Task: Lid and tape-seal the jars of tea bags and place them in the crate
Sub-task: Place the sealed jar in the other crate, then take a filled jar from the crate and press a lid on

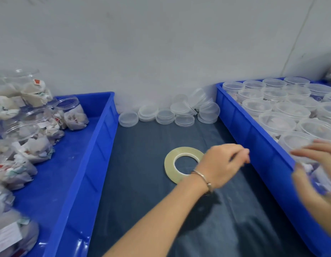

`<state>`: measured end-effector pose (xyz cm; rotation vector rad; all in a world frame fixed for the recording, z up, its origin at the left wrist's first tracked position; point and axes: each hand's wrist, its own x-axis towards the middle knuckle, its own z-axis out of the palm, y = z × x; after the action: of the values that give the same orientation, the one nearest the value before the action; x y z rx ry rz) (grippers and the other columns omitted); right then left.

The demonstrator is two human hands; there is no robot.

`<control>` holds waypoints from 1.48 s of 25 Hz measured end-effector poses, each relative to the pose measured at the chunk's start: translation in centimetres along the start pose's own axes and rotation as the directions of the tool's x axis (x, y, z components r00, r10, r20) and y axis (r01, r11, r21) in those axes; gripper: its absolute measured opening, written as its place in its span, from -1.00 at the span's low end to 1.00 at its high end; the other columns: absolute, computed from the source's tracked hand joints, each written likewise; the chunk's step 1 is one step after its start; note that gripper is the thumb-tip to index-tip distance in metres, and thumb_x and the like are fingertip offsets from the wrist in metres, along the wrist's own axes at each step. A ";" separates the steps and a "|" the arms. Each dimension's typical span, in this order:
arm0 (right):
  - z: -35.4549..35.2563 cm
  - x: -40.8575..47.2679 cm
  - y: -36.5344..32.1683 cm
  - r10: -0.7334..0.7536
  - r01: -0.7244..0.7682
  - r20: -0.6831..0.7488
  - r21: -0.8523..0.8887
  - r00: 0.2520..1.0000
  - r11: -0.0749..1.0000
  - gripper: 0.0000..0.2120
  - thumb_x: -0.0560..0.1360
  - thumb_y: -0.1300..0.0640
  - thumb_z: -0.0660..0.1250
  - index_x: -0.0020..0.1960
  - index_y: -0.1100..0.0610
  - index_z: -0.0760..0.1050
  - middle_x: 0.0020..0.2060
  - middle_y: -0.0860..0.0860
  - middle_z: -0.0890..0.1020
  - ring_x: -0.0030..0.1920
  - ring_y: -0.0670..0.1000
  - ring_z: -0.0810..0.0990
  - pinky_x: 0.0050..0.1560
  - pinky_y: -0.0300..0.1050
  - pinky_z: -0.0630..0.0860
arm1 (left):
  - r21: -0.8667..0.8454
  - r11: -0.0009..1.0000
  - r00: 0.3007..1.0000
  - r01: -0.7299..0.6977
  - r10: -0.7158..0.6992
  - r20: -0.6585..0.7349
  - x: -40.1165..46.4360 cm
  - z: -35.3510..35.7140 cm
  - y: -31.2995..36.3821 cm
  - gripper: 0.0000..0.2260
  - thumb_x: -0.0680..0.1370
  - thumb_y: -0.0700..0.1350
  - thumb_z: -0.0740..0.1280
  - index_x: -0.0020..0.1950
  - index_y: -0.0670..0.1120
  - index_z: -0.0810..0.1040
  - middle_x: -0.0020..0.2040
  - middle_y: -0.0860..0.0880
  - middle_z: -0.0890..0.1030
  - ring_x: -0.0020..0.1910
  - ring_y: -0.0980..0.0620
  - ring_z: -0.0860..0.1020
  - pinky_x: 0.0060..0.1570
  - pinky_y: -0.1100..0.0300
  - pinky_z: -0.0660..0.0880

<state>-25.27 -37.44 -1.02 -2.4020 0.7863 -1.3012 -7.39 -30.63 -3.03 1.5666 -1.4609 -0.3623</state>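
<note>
A plain grey wall point(161, 43) stands behind a table with a dark cloth point(142, 182) on it. Two blue crates sit on the cloth, one at each side.

The left crate point(86, 164) holds open jars point(29, 138) stuffed with tea bags. They have no lids on, and they fill the left part of that crate. One small jar point(72, 113) lies on its side near the back of it.

The right crate point(253, 138) is packed with jars that have lids on point(276, 123). They stand close together in rows, touching each other.

Between the two crates, by the wall, are loose clear lids point(165, 115). Some are in small stacks and some lean on each other.

A roll of clear tape point(171, 164) lies flat on the cloth in the middle.

The left hand point(222, 164) hangs over the cloth, just beside the tape roll and near the wall of the right crate. Its fingers are curled in, but it is blurry and I cannot tell if it pinches anything. A thin bracelet point(201, 177) is on that wrist.

The right hand point(317, 175) is over the near end of the right crate. Its fingers and thumb curve round a lidded jar point(294, 143) at the front of the rows. This hand is blurry too.
</note>
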 end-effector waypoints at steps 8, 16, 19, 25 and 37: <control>18.4 -0.3 -18.4 -0.271 0.047 0.427 0.466 0.863 0.884 -0.64 0.50 0.22 0.22 0.29 0.12 0.41 0.15 -0.02 0.47 0.18 -0.05 0.45 0.18 -0.20 0.37 | -0.131 0.885 0.747 0.448 -0.450 -0.489 -6.3 -18.3 -7.2 -0.68 0.62 -0.19 0.18 -0.34 -0.10 0.50 -0.45 0.03 0.46 -0.52 0.18 0.43 -0.40 0.25 0.38; 27.9 -1.2 -28.7 -0.291 0.170 0.681 0.240 0.672 0.956 -0.41 0.60 0.10 0.09 0.53 0.22 -0.07 0.49 0.08 0.09 0.53 0.09 -0.09 0.50 0.17 -0.14 | 0.134 0.778 0.534 0.613 -0.284 -0.796 -11.8 -30.7 -11.1 -0.92 0.52 -0.29 0.29 0.00 -0.20 0.50 -0.02 -0.17 0.55 -0.08 -0.05 0.51 -0.04 0.22 0.42; 28.6 -1.7 -28.7 -0.288 0.317 0.742 0.107 0.606 0.942 -0.41 0.61 0.08 0.07 0.53 0.22 -0.10 0.51 0.10 0.05 0.53 0.11 -0.18 0.46 0.18 -0.29 | 0.416 0.401 0.535 0.816 -0.252 -0.807 -14.0 -34.4 -13.5 -0.58 0.47 -0.23 0.35 0.31 -0.22 0.37 0.30 -0.24 0.39 0.27 -0.22 0.35 0.21 -0.01 0.30; 28.6 -1.6 -28.5 -0.314 0.310 0.721 0.144 0.617 0.940 -0.46 0.60 0.10 0.07 0.51 0.21 -0.01 0.48 0.08 0.13 0.53 0.08 -0.12 0.46 0.17 -0.30 | 0.531 0.060 0.410 0.845 -0.710 -0.572 -15.2 -38.6 -14.7 -0.59 0.50 0.03 0.26 0.29 -0.11 0.39 0.24 -0.23 0.50 0.23 -0.27 0.44 0.21 -0.11 0.41; 27.9 -1.3 -27.2 -0.286 -0.018 0.526 0.499 0.801 0.867 -0.30 0.55 0.12 0.22 0.55 0.15 -0.09 0.51 0.05 0.04 0.50 -0.03 -0.06 0.50 -0.14 -0.10 | 0.437 0.599 0.566 0.671 -0.032 -0.824 -10.7 -32.1 -7.2 -0.88 0.52 -0.21 0.21 -0.12 -0.15 0.54 -0.11 -0.15 0.57 0.05 -0.16 0.43 0.08 -0.04 0.35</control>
<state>6.31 -14.68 -3.60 -2.2511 0.0802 -0.6014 18.28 -8.63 4.26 2.2996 -0.5172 0.7129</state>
